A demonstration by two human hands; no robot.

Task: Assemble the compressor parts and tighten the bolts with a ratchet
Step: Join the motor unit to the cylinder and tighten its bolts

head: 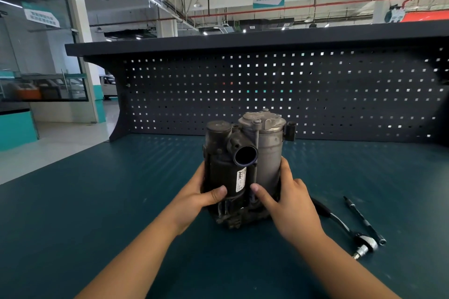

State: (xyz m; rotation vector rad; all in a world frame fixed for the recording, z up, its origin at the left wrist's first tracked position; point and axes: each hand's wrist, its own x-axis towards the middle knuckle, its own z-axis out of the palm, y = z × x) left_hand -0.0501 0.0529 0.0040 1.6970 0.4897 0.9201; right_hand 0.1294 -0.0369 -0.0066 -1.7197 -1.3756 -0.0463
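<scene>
Nearest, flat on the tabletop at 4 o'clock from the hands: a ratchet, handle toward 11 o'clock, head toward 5, a slim black bar just beside it. Closer to the right hand than the left hand (likely the one to reach). Both hands curled round the lower body of the compressor, right thumb by a long bolt. Upright at 12 o'clock from the wrists, long axis vertical. Beyond, a pegboard.
</scene>
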